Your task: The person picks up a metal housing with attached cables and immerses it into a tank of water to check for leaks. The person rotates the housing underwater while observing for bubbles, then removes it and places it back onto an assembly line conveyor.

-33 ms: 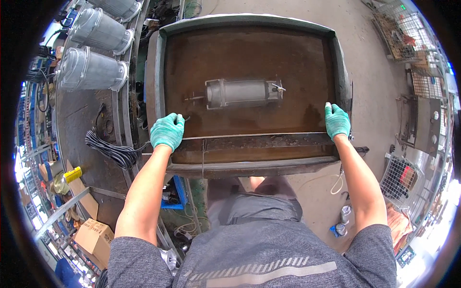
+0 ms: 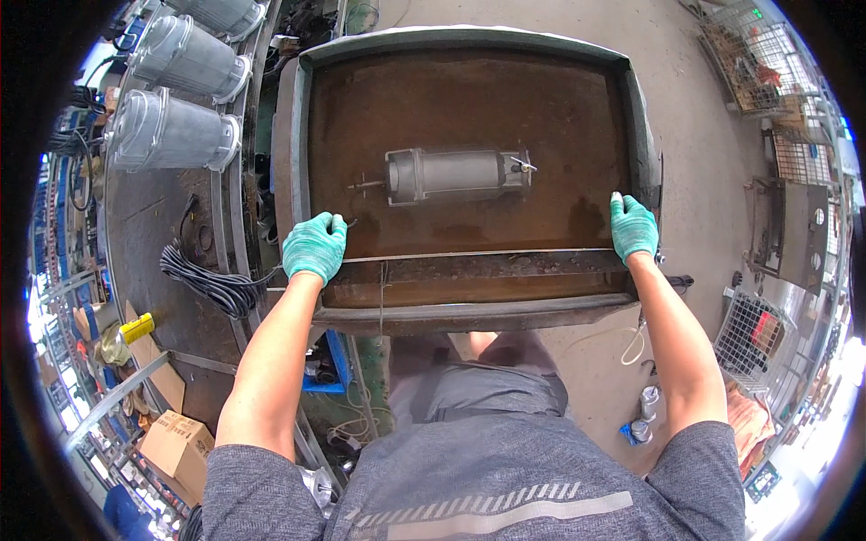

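A metal tank (image 2: 469,37) of brownish water stands in front of me. Lying on its side in the water is a grey, ribbed motor housing (image 2: 460,174), with a thin shaft at its left end and a small bright fitting at its right. My left hand (image 2: 314,248), in a green glove, is closed over the tank's left rim. A black cable runs from a coil (image 2: 221,284) to this hand, and a short dark end shows past its thumb. My right hand (image 2: 634,225), gloved alike, closes on the right rim, thumb upward. Neither hand touches the housing.
Several grey motor housings (image 2: 176,131) lie on the bench at left. A cardboard box (image 2: 178,451) and a blue bin (image 2: 336,365) are lower left. Wire cages (image 2: 753,338) line the right side. A pale hose (image 2: 634,350) and a small metal part (image 2: 649,401) are at lower right.
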Motion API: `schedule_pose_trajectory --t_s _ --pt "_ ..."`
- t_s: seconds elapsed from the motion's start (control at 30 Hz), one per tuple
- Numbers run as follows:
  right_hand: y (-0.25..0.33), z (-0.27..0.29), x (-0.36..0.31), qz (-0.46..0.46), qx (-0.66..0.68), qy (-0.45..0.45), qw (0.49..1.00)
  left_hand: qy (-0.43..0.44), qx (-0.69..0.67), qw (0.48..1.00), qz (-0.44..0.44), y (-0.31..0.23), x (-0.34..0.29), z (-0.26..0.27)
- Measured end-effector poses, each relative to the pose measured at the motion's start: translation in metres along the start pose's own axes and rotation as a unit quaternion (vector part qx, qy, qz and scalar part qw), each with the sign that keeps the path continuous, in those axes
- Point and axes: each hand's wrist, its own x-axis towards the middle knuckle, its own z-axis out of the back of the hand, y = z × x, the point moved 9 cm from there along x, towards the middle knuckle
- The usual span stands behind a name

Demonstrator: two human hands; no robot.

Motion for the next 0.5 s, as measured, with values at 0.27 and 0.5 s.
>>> schedule_pose_trajectory --t_s 0.27,0.5 --pt "0.0006 0.0007 0.0002 0.004 0.000 0.000 1.000 -0.002 0.006 1.000 -0.003 -0.0004 0.0006 -0.0007" --pt "-0.0032 -0.0035 0.0019 0.004 0.003 0.000 1.000 -0.002 0.007 1.000 -0.007 -0.0020 0.0000 -0.0004"
